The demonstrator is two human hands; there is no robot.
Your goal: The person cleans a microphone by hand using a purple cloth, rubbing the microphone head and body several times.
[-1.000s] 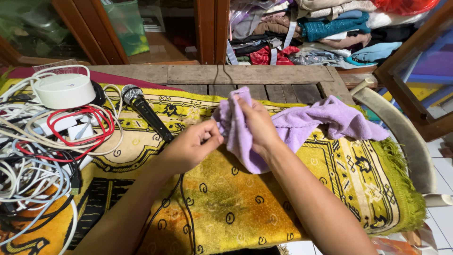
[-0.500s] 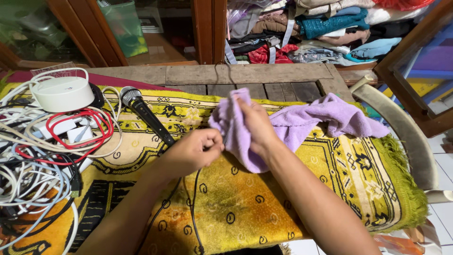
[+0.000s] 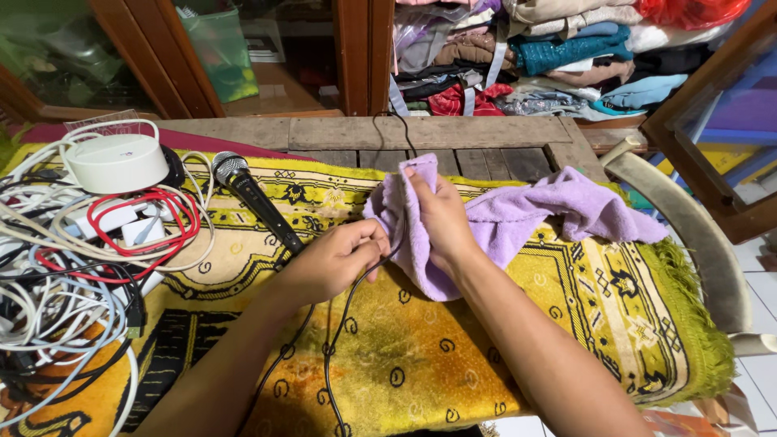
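Since half a second ago, both hands have hardly shifted, though the thin black cable point(image 3: 344, 311) now shows clearly, trailing from the left fist toward the near edge. The left hand point(image 3: 336, 260) is curled tight, pinching that cable between thumb and fingers. The right hand point(image 3: 441, 218) presses a soft lilac towelling cloth point(image 3: 526, 214) around the cable just right of the left hand, fingers folded over the fabric. The cloth's loose end lies farther right on the yellow patterned rug point(image 3: 453, 356). A black microphone with a silver mesh head point(image 3: 255, 198) rests left of the hands; tangled white and red cords point(image 3: 89, 267) sit at the far left.
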